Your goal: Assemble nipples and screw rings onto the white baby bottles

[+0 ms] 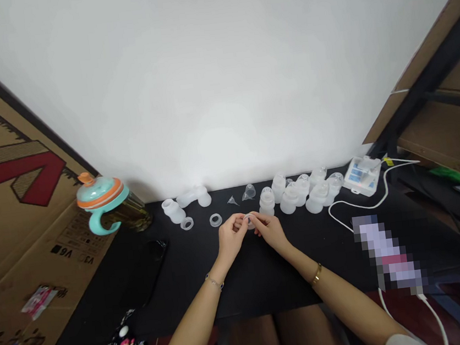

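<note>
Both hands meet over the middle of the black worktop (267, 279), the left hand (230, 238) and right hand (270, 231) each pinching one side of a small clear ring (250, 220) between thumb and fingertips, so it is held up off the surface, square to the camera, where both sides can be worked at once. The ring is too small and pale to tell whether it is one piece or two pressed together, and the fingers cover most of its edge. Two more rings (215, 219) lie flat just left of the hands, within reach. Behind them stand clustered clear bottles (299, 193), upright in a loose row, and two tiny funnels (249, 192). A lidded cup (104, 200) sits far left beside cardboard (19, 218). On the right a white cable (358, 205) runs to a box (363, 175); a blurred patch (389, 254) hides something there
</note>
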Demonstrator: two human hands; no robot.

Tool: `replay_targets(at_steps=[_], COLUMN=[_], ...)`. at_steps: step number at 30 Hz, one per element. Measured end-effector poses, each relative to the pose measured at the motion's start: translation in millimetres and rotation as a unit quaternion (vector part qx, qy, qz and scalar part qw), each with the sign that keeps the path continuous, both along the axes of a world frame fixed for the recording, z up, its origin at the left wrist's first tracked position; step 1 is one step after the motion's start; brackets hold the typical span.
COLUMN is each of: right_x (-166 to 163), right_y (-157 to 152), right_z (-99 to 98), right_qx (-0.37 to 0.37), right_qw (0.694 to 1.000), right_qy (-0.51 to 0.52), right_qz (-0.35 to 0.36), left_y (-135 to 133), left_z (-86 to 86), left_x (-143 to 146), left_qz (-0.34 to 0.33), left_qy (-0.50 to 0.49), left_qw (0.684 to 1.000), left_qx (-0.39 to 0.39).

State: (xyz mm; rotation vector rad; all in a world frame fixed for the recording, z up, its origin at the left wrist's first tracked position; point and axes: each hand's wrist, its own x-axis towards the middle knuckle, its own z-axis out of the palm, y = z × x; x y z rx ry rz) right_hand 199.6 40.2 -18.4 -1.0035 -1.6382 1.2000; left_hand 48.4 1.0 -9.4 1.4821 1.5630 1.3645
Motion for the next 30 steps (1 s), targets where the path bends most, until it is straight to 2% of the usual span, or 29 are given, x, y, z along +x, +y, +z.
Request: replay_targets(at_steps=[6, 13, 30], right_x=[-0.1, 1.1, 0.0], right_y=[-0.3, 0.9, -2.0], right_z=[-2.2, -8.8, -0.6], right_qx=[0.001, 0.015, 0.011], right_qw=[1.0, 1.0, 1.0], right_qy=[-0.005, -0.015, -0.015], right_qz=[-0.004, -0.007, -0.015], left_y=[-1.3, 0.8, 2.6], left_z=[2.9, -1.3, -4.3], left_x=[1.0, -0.3, 0.8], left_qz=[0.0, 0.001, 0.011], left_qy=[0.004, 0.016, 0.032], left_qw=[1.0, 1.0, 0.999], left_qx=[0.002, 0.005, 0.004])
